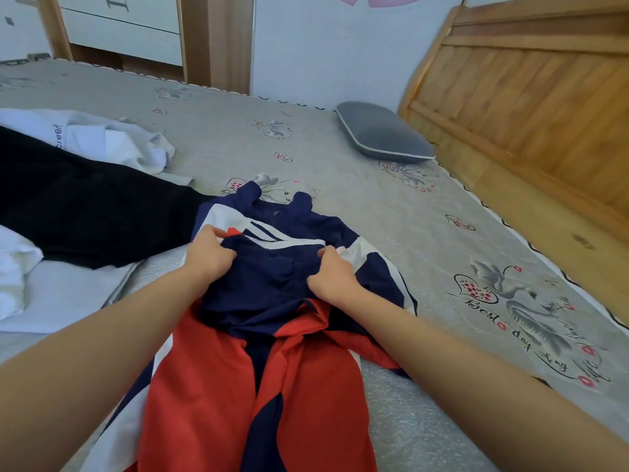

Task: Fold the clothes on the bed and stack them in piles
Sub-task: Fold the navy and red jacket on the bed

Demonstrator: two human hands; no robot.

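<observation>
A navy, red and white jacket [265, 335] lies crumpled on the bed in front of me, red part nearest, navy collar end farther away. My left hand [209, 255] pinches the fabric at the jacket's left shoulder. Opposite it, my right hand [332, 274] grips the navy cloth at the right shoulder. A black garment [88, 206] lies flat to the left. Beyond it, a white garment [112, 141] with printed lettering sits rumpled. Another white piece [17, 270] lies at the left edge on a pale folded cloth [68, 298].
The bed [391, 226] has a grey sheet printed with hearts and script. A grey pillow [383, 132] rests by the wooden headboard [531, 97] on the right. A white drawer unit [122, 25] stands past the far edge.
</observation>
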